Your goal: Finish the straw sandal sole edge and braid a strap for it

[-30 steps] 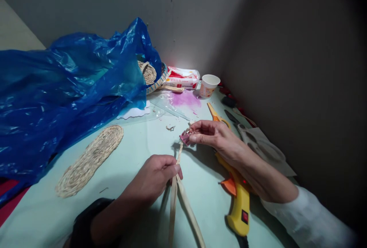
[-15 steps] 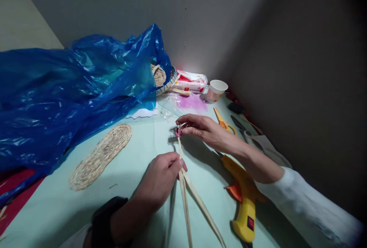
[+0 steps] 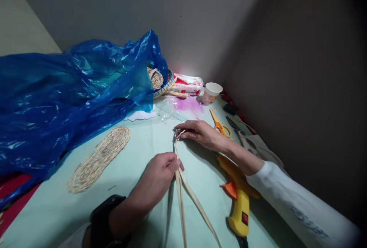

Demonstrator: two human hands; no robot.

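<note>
Pale flat straw strands are pinched in my left hand, its thumb and fingers pressed together, and their loose ends fan out toward me. From that pinch a thin braided length runs up to a small pinkish clip with shiny metal handles. The thumb and fingertips of my right hand close round this clip, low over the table, and partly hide it. To the left of my hands lies a flat, oval woven straw piece.
A yellow glue gun lies beside my right forearm, with yellow scissors and dark-bladed scissors beyond. Behind stand a paper cup and a tissue pack. A blue plastic bag partly covers a basket.
My right hand has brought the clip down and leftward to the table, its fingers now stretching over it. My left hand keeps its pinch on the strands. The view has shifted slightly.
</note>
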